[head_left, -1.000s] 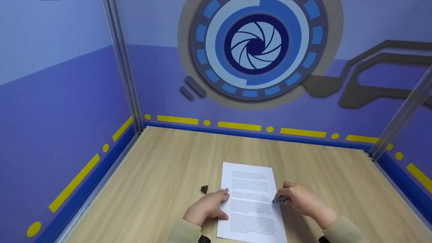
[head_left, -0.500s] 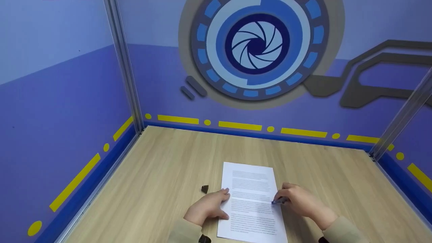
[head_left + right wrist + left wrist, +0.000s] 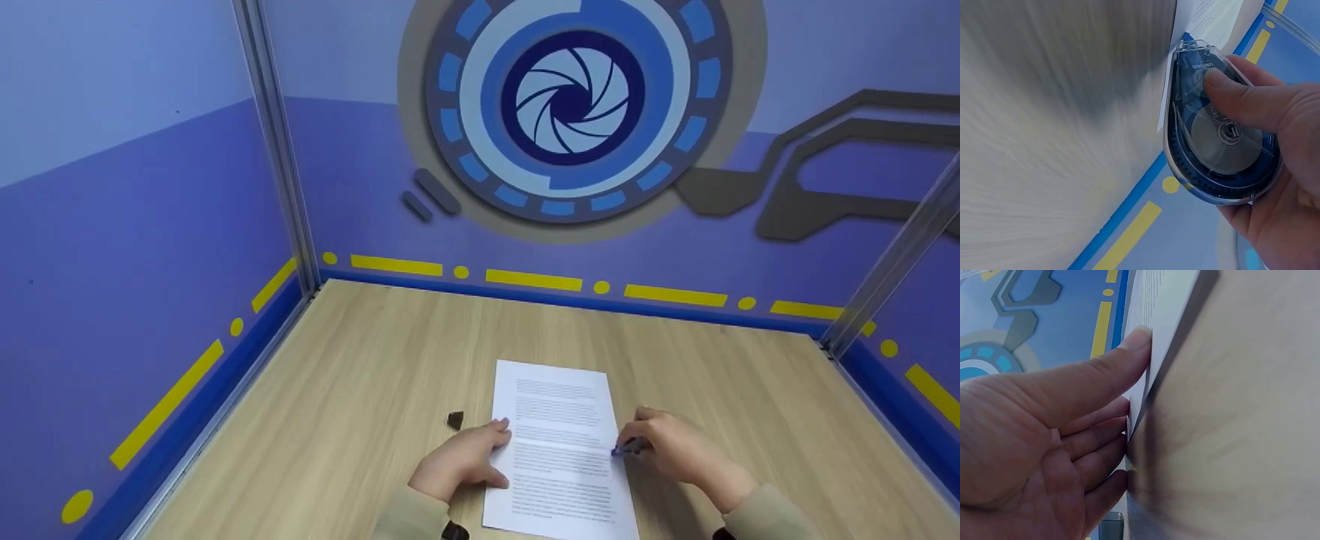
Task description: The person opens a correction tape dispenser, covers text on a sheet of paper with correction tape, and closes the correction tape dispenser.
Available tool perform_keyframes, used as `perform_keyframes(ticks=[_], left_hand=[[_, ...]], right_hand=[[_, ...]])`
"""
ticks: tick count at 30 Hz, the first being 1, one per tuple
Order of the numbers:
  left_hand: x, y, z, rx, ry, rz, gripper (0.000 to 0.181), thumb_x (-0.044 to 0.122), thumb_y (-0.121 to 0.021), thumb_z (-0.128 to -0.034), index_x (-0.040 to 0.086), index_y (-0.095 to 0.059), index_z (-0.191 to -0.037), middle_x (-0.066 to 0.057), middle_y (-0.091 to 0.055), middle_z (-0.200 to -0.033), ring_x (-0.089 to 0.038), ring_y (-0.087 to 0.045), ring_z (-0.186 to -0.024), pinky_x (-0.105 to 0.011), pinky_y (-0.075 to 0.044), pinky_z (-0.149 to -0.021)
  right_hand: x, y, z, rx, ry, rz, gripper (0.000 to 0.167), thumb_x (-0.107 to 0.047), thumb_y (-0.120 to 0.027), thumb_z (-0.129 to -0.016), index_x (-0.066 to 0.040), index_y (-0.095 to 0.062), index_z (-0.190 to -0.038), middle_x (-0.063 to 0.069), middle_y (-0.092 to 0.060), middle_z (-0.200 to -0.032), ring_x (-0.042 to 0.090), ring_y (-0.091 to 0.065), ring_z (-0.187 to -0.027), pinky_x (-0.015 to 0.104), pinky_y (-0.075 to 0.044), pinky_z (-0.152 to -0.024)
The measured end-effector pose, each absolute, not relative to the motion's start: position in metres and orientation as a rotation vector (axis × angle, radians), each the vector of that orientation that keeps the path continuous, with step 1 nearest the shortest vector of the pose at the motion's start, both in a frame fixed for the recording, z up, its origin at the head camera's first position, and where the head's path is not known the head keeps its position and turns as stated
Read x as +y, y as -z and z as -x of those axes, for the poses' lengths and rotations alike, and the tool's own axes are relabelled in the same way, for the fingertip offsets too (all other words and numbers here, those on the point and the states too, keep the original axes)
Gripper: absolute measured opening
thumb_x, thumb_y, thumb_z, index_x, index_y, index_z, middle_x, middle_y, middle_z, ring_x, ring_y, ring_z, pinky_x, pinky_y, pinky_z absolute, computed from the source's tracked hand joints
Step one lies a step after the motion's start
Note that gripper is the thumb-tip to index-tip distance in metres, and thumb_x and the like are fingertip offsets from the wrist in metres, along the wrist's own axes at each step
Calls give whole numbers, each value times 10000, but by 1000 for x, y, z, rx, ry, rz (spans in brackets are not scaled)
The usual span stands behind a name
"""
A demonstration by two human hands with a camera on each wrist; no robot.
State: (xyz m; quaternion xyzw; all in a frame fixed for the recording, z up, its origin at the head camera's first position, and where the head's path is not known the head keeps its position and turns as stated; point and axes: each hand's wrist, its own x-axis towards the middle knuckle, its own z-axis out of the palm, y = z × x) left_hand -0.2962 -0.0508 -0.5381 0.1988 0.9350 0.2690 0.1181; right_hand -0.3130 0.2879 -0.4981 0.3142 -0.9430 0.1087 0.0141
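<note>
A printed sheet of paper (image 3: 559, 412) lies on the wooden table, covered with lines of text. My left hand (image 3: 459, 459) rests on its left edge; in the left wrist view the thumb (image 3: 1139, 338) presses on the paper, with the other fingers extended beside it. At the right edge, my right hand (image 3: 679, 448) grips a correction tape dispenser (image 3: 1221, 140). Its case is clear and dark blue, with the thumb across its face. The blue tip (image 3: 616, 451) sits at the paper's right margin, by the ends of the text lines; whether it touches cannot be told.
A small dark piece (image 3: 455, 420) lies left of the paper, just beyond my left hand. The wooden table (image 3: 360, 390) is bounded by a blue-purple back wall (image 3: 352, 180) and side walls, with metal posts (image 3: 281, 165) at the corners.
My right hand has shifted slightly right with the correction tape dispenser, after a slight leftward move onto the text ends. My left hand and the paper have stayed put.
</note>
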Motion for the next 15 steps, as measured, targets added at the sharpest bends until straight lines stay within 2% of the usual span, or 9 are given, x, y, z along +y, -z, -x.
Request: perform_keyframes(ticks=[7, 15], left_hand=[[-52, 540, 296, 2747, -760, -597, 748, 184, -896, -784, 54, -582, -1450, -69, -473, -1610, -252, -441, -1504, -334, -387, -1240], [-52, 537, 296, 2743, -766, -594, 751, 186, -895, -787, 55, -577, -1455, -64, -470, -1613, -254, -439, -1505, -337, -386, -1241]], right_hand=[[283, 493, 313, -2893, -335, -978, 338, 108, -745, -799, -180, -800, -967, -66, -647, -873, 13, -548, -740, 242, -527, -621], [264, 487, 315, -2860, -347, -1031, 309, 78, -757, -834, -176, -800, -1006, -39, -665, -911, 36, -578, -776, 251, -558, -645]])
